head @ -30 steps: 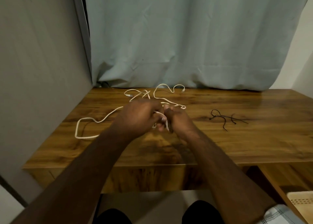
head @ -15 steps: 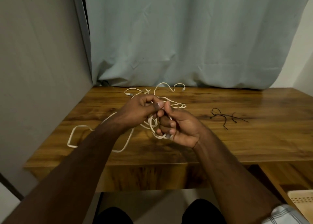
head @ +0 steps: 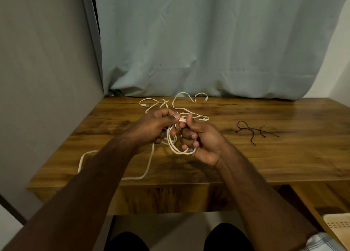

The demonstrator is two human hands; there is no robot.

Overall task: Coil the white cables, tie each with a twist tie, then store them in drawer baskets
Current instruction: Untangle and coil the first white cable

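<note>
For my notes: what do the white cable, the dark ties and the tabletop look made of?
White cable: smooth, flexible plastic-like jacket, bending into soft loops in the right hand.
Dark ties: thin kinked strands, probably coated wire; too small to confirm.
Tabletop: brown wood grain with a glossy sheen; solid wood or laminate, unclear.

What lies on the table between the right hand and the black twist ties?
Nothing: in the head view, the table is bare wood between the right hand and the twist ties.
</note>
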